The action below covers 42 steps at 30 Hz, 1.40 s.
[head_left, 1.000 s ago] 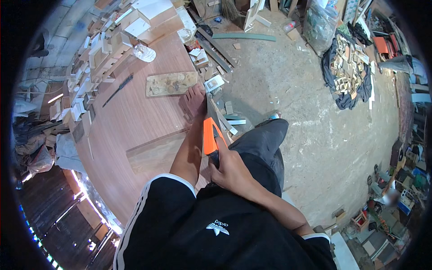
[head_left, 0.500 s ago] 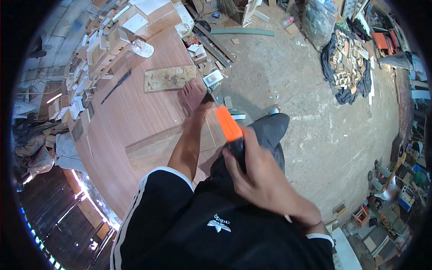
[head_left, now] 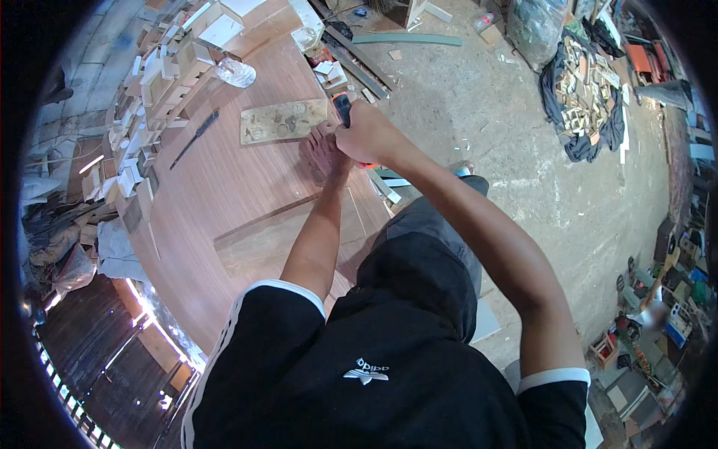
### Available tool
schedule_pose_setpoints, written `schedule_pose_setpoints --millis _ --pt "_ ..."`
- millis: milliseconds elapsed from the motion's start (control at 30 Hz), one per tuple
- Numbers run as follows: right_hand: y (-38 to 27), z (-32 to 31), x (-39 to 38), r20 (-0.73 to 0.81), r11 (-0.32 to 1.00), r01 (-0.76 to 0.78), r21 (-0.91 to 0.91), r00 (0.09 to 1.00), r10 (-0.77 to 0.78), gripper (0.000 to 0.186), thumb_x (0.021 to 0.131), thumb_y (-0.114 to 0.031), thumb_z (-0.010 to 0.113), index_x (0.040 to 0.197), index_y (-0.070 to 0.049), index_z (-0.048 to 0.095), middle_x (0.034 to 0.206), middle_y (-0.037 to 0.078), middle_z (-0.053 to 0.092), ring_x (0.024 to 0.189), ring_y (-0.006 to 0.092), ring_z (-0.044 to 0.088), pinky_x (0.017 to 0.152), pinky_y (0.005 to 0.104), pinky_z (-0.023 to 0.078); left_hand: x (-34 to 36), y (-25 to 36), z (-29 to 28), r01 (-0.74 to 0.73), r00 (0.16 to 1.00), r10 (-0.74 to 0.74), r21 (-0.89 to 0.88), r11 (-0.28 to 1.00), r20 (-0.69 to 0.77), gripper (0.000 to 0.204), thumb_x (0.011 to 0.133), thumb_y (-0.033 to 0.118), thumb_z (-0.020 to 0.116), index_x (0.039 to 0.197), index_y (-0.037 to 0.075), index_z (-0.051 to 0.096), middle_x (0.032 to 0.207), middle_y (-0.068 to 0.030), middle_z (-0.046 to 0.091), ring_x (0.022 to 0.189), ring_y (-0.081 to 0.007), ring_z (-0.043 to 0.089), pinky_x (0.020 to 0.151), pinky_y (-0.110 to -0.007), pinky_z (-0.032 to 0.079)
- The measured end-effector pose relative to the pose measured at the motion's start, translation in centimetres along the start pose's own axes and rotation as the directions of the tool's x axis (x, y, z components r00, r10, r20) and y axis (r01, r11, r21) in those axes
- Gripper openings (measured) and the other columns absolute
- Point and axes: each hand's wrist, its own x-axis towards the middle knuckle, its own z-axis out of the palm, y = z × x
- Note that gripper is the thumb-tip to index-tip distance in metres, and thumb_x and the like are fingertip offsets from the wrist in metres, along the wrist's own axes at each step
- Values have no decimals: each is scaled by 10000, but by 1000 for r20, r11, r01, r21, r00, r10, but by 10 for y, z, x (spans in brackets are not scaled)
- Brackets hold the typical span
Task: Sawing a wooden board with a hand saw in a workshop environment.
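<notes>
My left hand [head_left: 326, 153] lies at the right edge of the wood-grain table [head_left: 217, 176], fingers spread and pressed down. Just beside it, above the edge, my right hand [head_left: 368, 135] is closed around an orange-and-black tool [head_left: 342, 109]. Black and orange show beyond the fist, and a bit of orange shows below it. The fist hides the rest, so its exact kind is unclear. A stained wooden board [head_left: 283, 122] lies just past my left fingertips. Nearer me, a flat wooden panel [head_left: 273, 233] rests under my left forearm.
A long dark tool [head_left: 194, 139] lies on the table's left part. Small wooden box-like pieces [head_left: 161, 86] and a clear plastic container [head_left: 236, 72] line the far left. On the floor are a green strip [head_left: 407, 40] and a dark cloth of wood offcuts [head_left: 583, 97].
My right hand has swung forward and left with the orange-and-black tool, from in front of my body to beside my left hand. The left hand has stayed at the table edge.
</notes>
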Motion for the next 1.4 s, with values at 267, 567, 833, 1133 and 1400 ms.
schedule_pose_setpoints --millis 267,567,833,1133,1400 --pt "66 52 35 -137 995 -73 63 987 81 414 769 -121 572 1057 168 503 935 377 620 917 483 636 823 481 516 -11 -9 18 -234 910 321 314 920 -262 404 807 404 610 1108 139 559 1164 -79 533 1168 -314 448 892 -470 356" --pt "85 78 12 -221 993 26 116 975 1 388 812 -133 555 1114 92 461 857 352 619 822 502 625 738 526 503 -6 1 -5 -180 893 254 222 958 -371 229 821 366 560 905 153 550 930 -57 532 976 -242 494 772 -396 359" --pt "55 70 -44 -232 987 110 119 969 -80 402 793 -70 590 1089 115 390 809 363 594 772 535 593 686 566 472 -5 6 -18 -57 980 112 308 950 -164 139 821 296 557 855 161 548 854 -38 522 849 -211 532 714 -347 377" --pt "19 43 -195 -140 950 123 289 987 -85 415 824 22 611 1191 16 418 761 273 601 802 454 645 636 428 504 4 8 0 -3 959 77 263 965 -273 107 832 244 563 846 141 541 815 -51 515 802 -231 544 745 -374 416" --pt "89 75 -112 -243 963 145 225 966 -89 401 809 -2 600 1172 -6 429 737 268 580 732 463 612 611 456 471 7 20 -4 -84 976 106 121 989 -190 141 819 280 572 865 152 536 888 -67 511 896 -247 522 834 -363 399"
